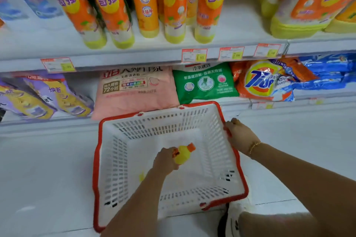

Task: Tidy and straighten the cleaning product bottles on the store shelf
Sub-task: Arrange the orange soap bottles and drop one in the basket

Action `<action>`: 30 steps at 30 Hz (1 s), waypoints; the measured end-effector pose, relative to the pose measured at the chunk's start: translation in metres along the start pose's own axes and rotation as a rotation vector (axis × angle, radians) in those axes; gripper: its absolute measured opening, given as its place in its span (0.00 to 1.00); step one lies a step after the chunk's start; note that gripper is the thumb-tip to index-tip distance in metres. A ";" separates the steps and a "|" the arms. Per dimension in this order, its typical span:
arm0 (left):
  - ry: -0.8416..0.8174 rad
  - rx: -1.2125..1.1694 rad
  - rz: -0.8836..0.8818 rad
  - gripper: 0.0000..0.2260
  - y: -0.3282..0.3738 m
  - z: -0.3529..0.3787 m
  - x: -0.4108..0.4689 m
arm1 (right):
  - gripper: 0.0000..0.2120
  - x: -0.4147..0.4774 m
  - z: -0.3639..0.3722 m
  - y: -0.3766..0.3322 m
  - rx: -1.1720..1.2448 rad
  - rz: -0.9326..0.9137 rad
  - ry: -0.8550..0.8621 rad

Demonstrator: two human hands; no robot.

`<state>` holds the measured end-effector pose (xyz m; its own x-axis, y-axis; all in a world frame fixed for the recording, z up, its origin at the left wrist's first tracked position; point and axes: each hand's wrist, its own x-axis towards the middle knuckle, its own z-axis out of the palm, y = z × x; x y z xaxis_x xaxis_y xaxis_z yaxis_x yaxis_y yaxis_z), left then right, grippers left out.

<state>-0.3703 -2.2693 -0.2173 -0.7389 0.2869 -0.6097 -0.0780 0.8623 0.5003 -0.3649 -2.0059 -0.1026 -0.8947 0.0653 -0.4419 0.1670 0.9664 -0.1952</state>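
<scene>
My left hand (167, 160) grips a yellow bottle with an orange cap (184, 153) inside a white basket with a red rim (119, 161) on the floor. The cap points up and right. My right hand (239, 136) holds the basket's right rim. Above, a row of tall orange and yellow cleaner bottles (174, 5) stands on the upper shelf (134, 57); several on the left lean sideways.
Large yellow and orange jugs (308, 5) fill the shelf's right end. Blue and white bottles (36, 0) are at the left. The lower shelf holds a pink bag (134, 90), a green bag (206, 82) and an orange detergent bag (264, 81). Pale floor surrounds the basket.
</scene>
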 end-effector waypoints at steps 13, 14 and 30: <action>-0.041 0.015 -0.126 0.25 -0.045 0.076 0.018 | 0.12 0.007 0.021 0.000 -0.033 -0.102 0.078; -0.056 -0.001 -0.137 0.26 -0.047 0.078 0.015 | 0.12 0.007 0.020 -0.001 -0.030 -0.098 0.073; 0.860 -0.516 0.444 0.09 0.152 -0.190 -0.071 | 0.12 0.004 -0.147 -0.070 0.569 -0.262 0.370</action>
<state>-0.4570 -2.2380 0.0192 -0.9749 -0.0315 0.2205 0.1875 0.4182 0.8888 -0.4416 -2.0364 0.0381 -0.9996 0.0261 -0.0124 0.0270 0.6898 -0.7235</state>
